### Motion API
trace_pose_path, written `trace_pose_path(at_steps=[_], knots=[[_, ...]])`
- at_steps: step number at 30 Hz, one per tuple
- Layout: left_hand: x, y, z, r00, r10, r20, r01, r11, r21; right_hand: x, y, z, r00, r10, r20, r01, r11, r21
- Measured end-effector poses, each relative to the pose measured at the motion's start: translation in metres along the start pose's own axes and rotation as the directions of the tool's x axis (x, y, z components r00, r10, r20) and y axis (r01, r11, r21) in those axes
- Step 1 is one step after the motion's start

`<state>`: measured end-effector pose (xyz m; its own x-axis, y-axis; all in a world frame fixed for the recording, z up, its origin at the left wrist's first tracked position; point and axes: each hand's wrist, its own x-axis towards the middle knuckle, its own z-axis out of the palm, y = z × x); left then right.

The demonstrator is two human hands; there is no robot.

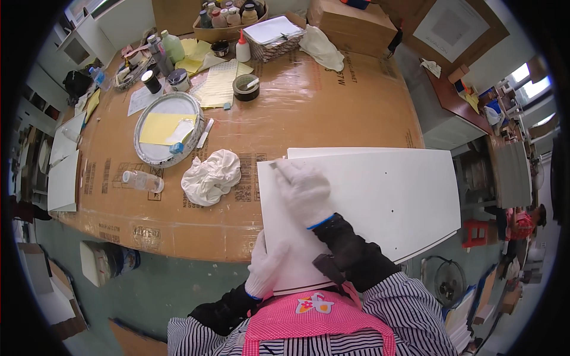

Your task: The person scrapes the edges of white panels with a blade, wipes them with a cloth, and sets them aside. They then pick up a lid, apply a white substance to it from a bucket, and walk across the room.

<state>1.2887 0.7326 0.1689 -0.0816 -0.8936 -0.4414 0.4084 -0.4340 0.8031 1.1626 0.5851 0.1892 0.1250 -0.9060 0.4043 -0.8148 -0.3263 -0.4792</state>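
Observation:
A large white panel (356,202) with small dark holes lies at the table's front right, its near end reaching to my apron. Another white panel (297,152) shows under its far edge. My left hand (267,266), in a white glove, grips the panel's left edge near my body, thumb on top. The gloved right hand (304,188) rests on the panel near its far left corner. Its fingers are bent and pressed together, pointing toward that corner; whatever may be in them is hidden. A crumpled white cloth (212,177) lies left of the panel.
The cardboard-covered table (356,107) holds a round tub lid (140,139) with yellow paper, a clear bottle (143,181), a roll of tape (246,88) and a red-capped bottle (243,47). A box of bottles (231,21) stands at the back. A floor fan (446,282) is at right.

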Motion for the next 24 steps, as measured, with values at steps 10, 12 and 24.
trace_pose_path(at_steps=[10, 12, 24], knots=[[0.0, 0.001, -0.004, 1.0, -0.022, 0.012, 0.022, 1.0, 0.022, 0.004, -0.016, 0.003, 0.983, 0.064, 0.174, -0.082, 0.991, 0.102], [0.0, 0.004, -0.002, 0.999, -0.042, 0.008, 0.042, 0.999, 0.024, 0.003, -0.012, 0.004, 0.997, -0.073, 0.025, 0.068, 0.985, 0.158], [-0.002, 0.004, -0.001, 0.998, -0.034, -0.054, 0.04, 0.991, 0.124, -0.001, 0.0, -0.01, 0.993, -0.071, 0.089, 0.034, 0.932, 0.36]])
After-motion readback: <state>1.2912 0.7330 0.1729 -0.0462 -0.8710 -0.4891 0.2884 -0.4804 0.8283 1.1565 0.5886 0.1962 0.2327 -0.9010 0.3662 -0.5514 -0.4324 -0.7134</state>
